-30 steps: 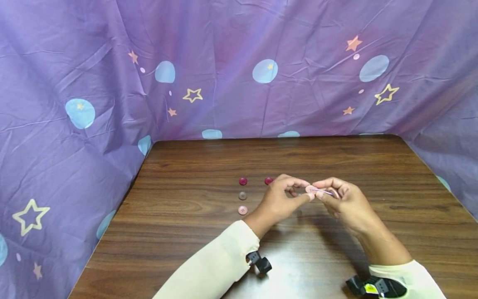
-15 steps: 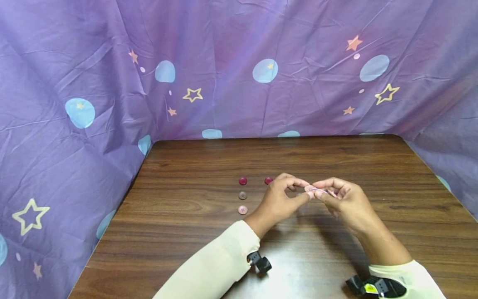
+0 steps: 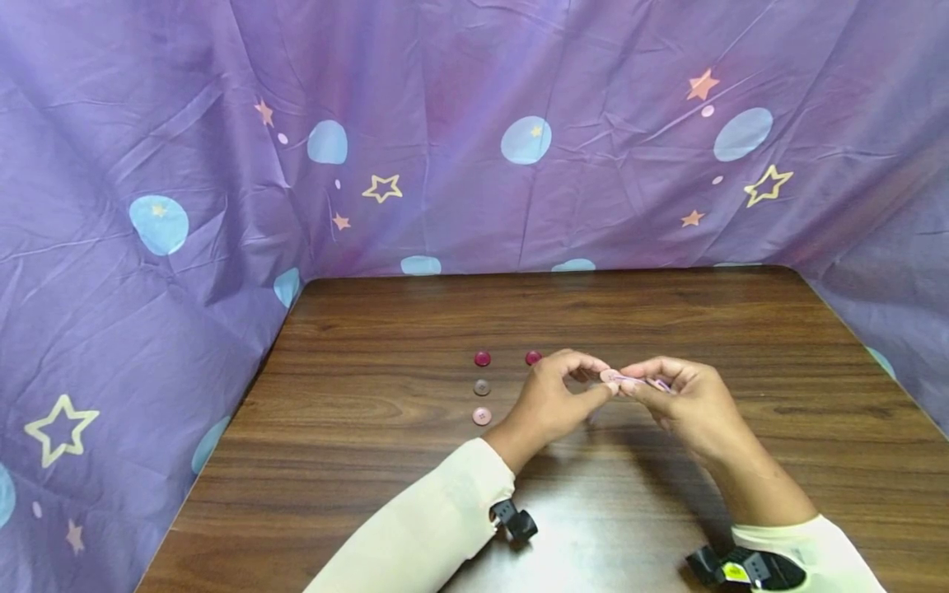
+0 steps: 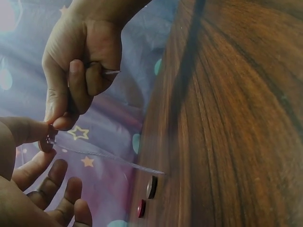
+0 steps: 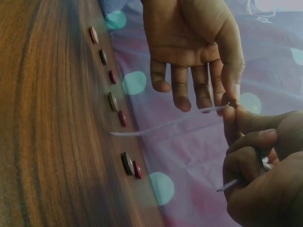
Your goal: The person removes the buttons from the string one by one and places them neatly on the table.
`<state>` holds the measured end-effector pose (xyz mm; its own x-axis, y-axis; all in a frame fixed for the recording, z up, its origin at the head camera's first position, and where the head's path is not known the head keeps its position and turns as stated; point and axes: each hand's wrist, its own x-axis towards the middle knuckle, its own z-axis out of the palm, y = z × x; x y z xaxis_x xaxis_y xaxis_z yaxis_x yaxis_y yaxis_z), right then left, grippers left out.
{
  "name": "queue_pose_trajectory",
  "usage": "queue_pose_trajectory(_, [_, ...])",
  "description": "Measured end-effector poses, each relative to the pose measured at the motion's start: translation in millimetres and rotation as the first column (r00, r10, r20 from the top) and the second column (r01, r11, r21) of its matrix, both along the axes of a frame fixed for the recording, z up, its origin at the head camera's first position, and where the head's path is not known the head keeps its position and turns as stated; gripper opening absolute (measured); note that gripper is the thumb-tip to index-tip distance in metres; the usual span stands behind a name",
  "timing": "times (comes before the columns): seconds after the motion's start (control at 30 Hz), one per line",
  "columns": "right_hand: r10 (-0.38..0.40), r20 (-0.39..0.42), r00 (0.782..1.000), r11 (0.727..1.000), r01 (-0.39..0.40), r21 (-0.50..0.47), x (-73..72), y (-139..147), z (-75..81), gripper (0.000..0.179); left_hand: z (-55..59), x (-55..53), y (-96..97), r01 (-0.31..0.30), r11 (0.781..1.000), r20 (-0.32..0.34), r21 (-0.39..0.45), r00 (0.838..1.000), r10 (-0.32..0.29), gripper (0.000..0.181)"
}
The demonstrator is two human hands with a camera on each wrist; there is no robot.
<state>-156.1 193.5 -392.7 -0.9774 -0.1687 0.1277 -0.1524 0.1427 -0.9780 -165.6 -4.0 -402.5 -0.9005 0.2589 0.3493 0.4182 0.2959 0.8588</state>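
Observation:
Between the thumb and index fingertip of my left hand (image 3: 567,383) is a pink button (image 3: 610,376), held above the table. A pale lilac yarn (image 5: 165,125) runs from this button, and one end hangs loose in the right wrist view. My right hand (image 3: 685,395) pinches at the button's right side, where the yarn meets it. The right hand's other fingers curl over more yarn, whose tip (image 4: 112,72) sticks out in the left wrist view. The left hand's remaining fingers are spread. Whether the yarn passes through a hole is too small to tell.
On the wooden table (image 3: 371,478), left of the hands, lie a crimson button (image 3: 483,359), a grey-brown button (image 3: 482,387) and a pink button (image 3: 482,417). A second crimson button (image 3: 534,358) is beside the left hand. The right wrist view shows several buttons. A purple curtain (image 3: 445,165) surrounds the table.
The pinched button has shifted slightly left and its tilt has changed a little. Both hands stay together in nearly the same place. The buttons on the table have not moved.

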Motion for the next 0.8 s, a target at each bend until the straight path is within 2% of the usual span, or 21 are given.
queue_pose_trajectory(0.33, [-0.018,0.008,1.000,1.000,0.018,0.001,-0.3,2.3,-1.2,0.014,-3.2,-0.2,-1.9,0.005,1.000,0.009,0.026,1.000,-0.005,0.017])
queue_pose_trajectory(0.57, [0.027,0.000,1.000,0.996,-0.027,-0.081,-0.6,3.0,-1.4,0.012,-2.5,1.2,-6.3,-0.015,0.999,0.026,0.037,1.000,0.014,0.017])
queue_pose_trajectory(0.8, [0.062,-0.003,0.998,0.991,-0.062,-0.119,-0.4,2.3,-1.5,0.016,-3.5,2.7,-12.8,-0.029,0.999,0.022,0.034,0.999,0.028,0.014])
